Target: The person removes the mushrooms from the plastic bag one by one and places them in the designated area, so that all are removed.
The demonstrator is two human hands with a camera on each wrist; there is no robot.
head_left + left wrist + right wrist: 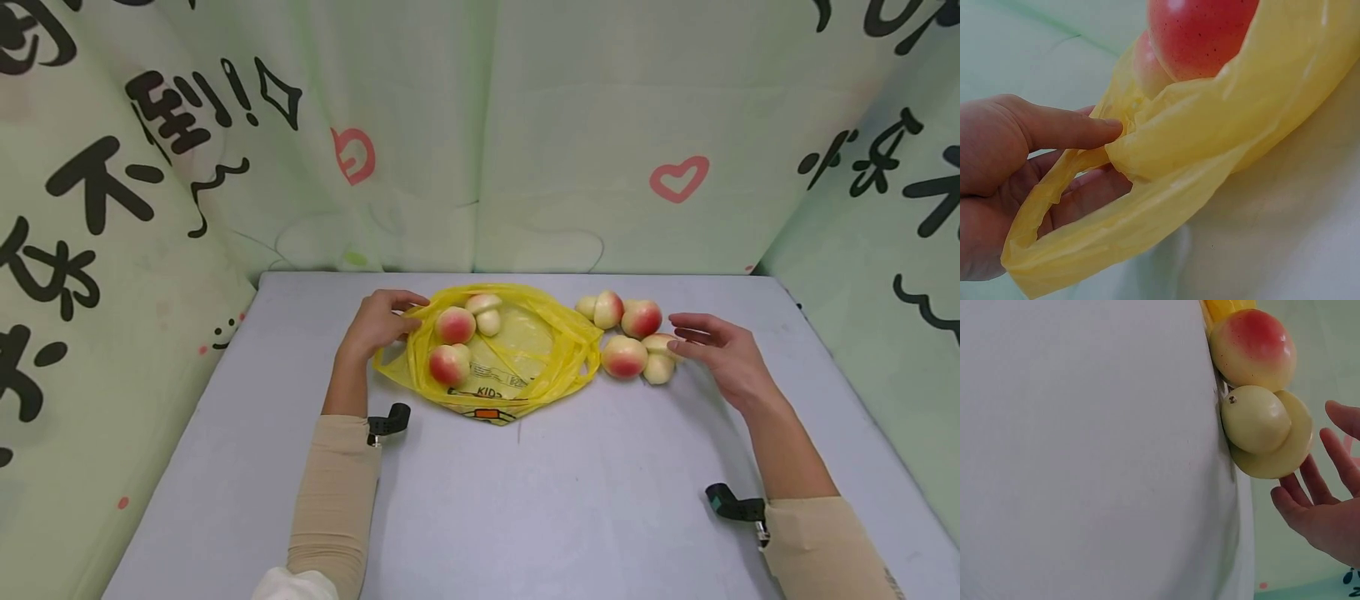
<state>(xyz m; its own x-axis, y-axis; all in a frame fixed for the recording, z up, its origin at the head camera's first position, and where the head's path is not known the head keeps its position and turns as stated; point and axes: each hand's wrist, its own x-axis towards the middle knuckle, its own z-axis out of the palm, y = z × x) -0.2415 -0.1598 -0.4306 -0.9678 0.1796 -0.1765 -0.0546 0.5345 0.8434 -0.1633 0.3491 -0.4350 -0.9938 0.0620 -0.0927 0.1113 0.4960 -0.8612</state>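
Note:
My left hand (381,323) pinches the left edge of a yellow plastic bag (581,333) between thumb and fingers. In the left wrist view the thumb (1094,129) lies over the gathered film, with fingers behind the bag's handle loop (1085,256). Inside the spread bag lie three red-and-cream toy mushrooms; one (455,325) shows its rounded red cap. My right hand (723,354) is beside a pale toy mushroom (659,367), its fingers loosely bent and apart. In the right wrist view the fingertips are right at this mushroom's cap (1300,434).
Several more toy mushrooms cluster against the bag's right side, among them a red-capped one (624,357) and another (642,318) behind it. The white tabletop (540,508) extends in front. A pale green printed curtain (555,167) surrounds the back and sides.

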